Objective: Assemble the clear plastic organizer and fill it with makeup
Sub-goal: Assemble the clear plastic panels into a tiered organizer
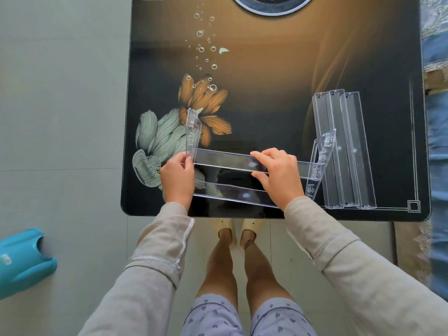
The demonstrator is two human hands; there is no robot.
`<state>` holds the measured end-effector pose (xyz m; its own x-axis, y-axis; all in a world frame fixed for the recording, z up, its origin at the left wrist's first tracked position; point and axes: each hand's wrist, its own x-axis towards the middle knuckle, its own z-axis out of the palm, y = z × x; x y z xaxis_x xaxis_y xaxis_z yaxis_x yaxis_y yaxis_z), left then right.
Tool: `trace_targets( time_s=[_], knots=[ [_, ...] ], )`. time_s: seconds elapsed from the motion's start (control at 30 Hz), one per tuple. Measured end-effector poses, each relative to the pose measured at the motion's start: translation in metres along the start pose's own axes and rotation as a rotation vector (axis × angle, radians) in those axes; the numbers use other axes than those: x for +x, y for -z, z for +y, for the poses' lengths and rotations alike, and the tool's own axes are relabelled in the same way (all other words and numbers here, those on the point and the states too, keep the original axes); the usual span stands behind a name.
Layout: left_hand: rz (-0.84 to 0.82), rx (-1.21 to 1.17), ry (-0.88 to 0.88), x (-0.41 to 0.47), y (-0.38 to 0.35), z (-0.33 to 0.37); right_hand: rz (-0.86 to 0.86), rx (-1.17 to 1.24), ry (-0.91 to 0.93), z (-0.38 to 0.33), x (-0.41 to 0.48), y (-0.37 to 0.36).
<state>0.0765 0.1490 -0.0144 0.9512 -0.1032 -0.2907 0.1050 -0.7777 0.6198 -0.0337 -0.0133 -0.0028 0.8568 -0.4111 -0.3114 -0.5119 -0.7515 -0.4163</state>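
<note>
A partly built clear plastic organizer stands near the table's front edge. Its left side panel (193,132) and right side panel (322,161) rise upright, joined by an upper clear shelf strip (225,160) and a lower shelf strip (230,194). My left hand (178,178) pinches the bottom of the left side panel where the upper strip meets it. My right hand (278,173) grips the upper strip near its middle, fingers over the top edge and thumb under it. Three loose clear strips (344,151) lie side by side at the right. No makeup is in view.
The table (266,93) is dark glass with printed flowers and bubbles; its front edge runs just below my hands. A round dark disc (271,6) sits at the far edge. A teal plastic object (21,260) lies on the floor at the left. Blue fabric (436,141) borders the right.
</note>
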Motion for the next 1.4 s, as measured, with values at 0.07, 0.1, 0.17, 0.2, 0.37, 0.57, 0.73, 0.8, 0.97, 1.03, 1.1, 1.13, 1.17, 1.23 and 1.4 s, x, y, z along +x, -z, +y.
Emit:
trace_targets(
  time_s=[0.07, 0.1, 0.17, 0.2, 0.37, 0.57, 0.73, 0.8, 0.97, 1.03, 1.1, 1.13, 1.17, 1.23, 1.4],
  knots=[
    [-0.01, -0.023, 0.005, 0.0, -0.001, 0.0, -0.001, -0.013, 0.001, 0.0, -0.001, 0.0],
    [-0.009, -0.041, 0.004, -0.001, -0.001, -0.001, 0.006, -0.02, 0.004, 0.0, -0.001, 0.001],
    [-0.007, -0.075, 0.017, -0.005, -0.001, -0.004, 0.033, -0.035, 0.017, -0.001, -0.002, 0.002],
    [-0.014, -0.105, 0.041, -0.007, -0.001, -0.005, 0.046, -0.043, 0.023, -0.002, -0.003, 0.002],
    [-0.08, -0.08, 0.075, -0.023, 0.003, -0.015, 0.034, -0.045, 0.019, -0.001, -0.002, 0.004],
    [-0.079, 0.149, 0.054, -0.015, -0.004, -0.015, 0.037, -0.034, 0.033, 0.005, -0.003, 0.003],
    [-0.072, 0.145, 0.042, -0.016, -0.007, -0.009, 0.034, -0.037, 0.018, 0.007, -0.002, 0.002],
    [-0.073, 0.133, 0.046, -0.018, -0.006, -0.01, 0.028, -0.041, 0.025, 0.008, 0.001, 0.003],
    [-0.098, 0.008, 0.002, -0.013, -0.002, 0.0, 0.009, -0.02, 0.022, 0.011, 0.007, -0.001],
    [-0.078, 0.037, -0.001, -0.006, -0.003, 0.006, -0.015, -0.007, 0.004, 0.013, 0.005, -0.004],
    [-0.059, 0.11, 0.026, 0.0, -0.006, 0.01, -0.013, 0.003, -0.004, 0.013, 0.003, -0.006],
    [-0.052, 0.142, 0.037, 0.003, -0.007, 0.011, -0.006, 0.006, -0.007, 0.013, 0.002, -0.006],
    [-0.049, 0.168, 0.039, 0.004, -0.008, 0.012, 0.007, 0.003, -0.007, 0.013, 0.002, -0.006],
    [-0.048, 0.203, 0.023, 0.005, -0.009, 0.013, 0.06, 0.008, 0.002, 0.01, -0.003, -0.005],
    [-0.039, 0.22, -0.004, 0.001, -0.008, 0.012, 0.505, 0.219, -0.131, 0.018, -0.041, 0.005]
  ],
)
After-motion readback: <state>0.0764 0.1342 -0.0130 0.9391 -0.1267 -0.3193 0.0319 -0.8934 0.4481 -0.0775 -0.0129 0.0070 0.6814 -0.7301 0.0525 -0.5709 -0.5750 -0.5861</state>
